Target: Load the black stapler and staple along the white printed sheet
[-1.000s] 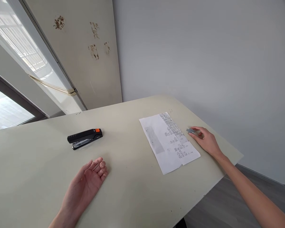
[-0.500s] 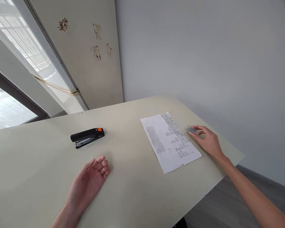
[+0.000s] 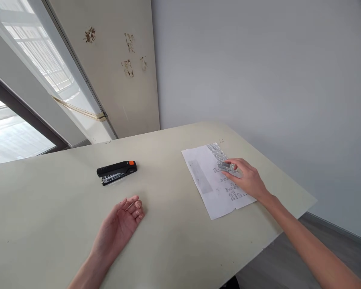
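My right hand (image 3: 245,176) hovers over the printed paper sheets (image 3: 203,188), thumb and fingers pinching a small block of grey staples (image 3: 224,165). Part of that block is hidden behind the fingers. On the left, my left hand (image 3: 123,220) rests palm up on the table with loosely curled fingers and nothing in it. Beyond it lies a black stapler (image 3: 116,172) with an orange button, its jaw slightly apart.
The pale table (image 3: 165,249) has a corner to the right and a front edge above a grey floor (image 3: 276,269). A grey wall (image 3: 258,72) runs behind it. At the back left stands a stained fridge (image 3: 132,100) with a handle.
My right hand has carried the staples leftward from beside the paper to above it. The whole view has shifted slightly; my left hand stays resting on the table.
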`<action>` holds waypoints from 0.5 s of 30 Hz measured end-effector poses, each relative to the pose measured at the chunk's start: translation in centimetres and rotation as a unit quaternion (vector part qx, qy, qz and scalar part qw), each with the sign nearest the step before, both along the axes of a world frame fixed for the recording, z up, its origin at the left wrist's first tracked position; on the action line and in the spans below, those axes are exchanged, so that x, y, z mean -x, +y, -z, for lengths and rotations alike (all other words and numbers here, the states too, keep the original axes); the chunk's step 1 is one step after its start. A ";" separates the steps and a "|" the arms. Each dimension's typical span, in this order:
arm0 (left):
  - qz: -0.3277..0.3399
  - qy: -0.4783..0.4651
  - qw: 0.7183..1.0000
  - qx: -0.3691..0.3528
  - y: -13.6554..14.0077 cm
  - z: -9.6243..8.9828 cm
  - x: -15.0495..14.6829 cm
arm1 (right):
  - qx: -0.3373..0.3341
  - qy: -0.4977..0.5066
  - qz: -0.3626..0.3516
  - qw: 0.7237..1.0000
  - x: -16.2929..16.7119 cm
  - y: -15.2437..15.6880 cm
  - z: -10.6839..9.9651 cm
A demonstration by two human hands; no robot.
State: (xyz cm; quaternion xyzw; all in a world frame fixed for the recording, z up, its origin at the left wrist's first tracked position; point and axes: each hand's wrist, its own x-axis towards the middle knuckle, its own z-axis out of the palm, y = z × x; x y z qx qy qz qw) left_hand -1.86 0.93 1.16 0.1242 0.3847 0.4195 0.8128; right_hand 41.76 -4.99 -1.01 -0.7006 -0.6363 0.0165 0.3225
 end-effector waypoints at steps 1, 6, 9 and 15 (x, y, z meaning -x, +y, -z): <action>0.000 0.000 1.000 -0.002 0.0 0.0 0.0 | 0.008 0.000 0.014 1.000 -0.7 0.0 0.5; 0.006 -0.008 1.000 -0.009 -0.1 0.2 0.0 | 0.032 0.012 0.106 0.994 -5.4 -0.9 2.5; 0.006 -0.012 1.000 -0.010 -0.1 0.3 0.0 | 0.038 0.022 0.134 0.990 -6.9 -1.6 3.4; -0.007 -0.003 1.000 0.003 0.1 0.0 -0.2 | 0.023 0.033 0.158 0.987 -7.0 -1.7 4.7</action>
